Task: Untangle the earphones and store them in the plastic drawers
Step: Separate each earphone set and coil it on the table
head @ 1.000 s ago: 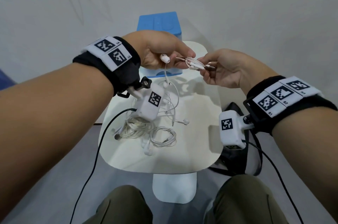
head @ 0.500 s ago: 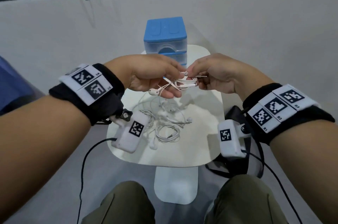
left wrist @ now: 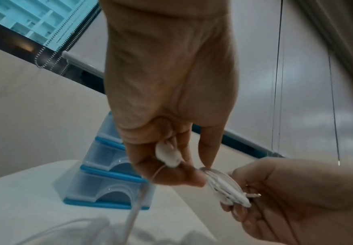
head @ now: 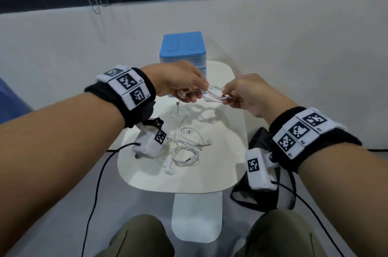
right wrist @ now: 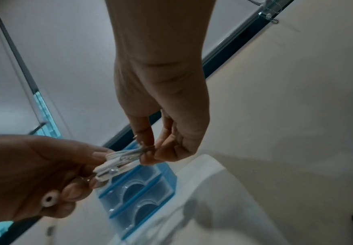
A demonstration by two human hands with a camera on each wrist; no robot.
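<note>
White wall and a small white tabletop [head: 220, 174] lie beneath us. Our left hand [head: 178, 80] pinches one end of a coiled bundle of white earphone cable [head: 213, 95], an earbud [head: 182, 94] tucked under its fingers; our right hand [head: 249, 92] pinches the other end. Half a second ago the hands sat lower, and the coil is now drawn slightly wider between them. More tangled white earphones [head: 184, 147] rest on the table, partly hidden by the left wrist camera. Behind the hands, the blue-topped clear plastic drawers [head: 182, 46] are half covered, all shut. Motion blur smears the coil's strands.
</note>
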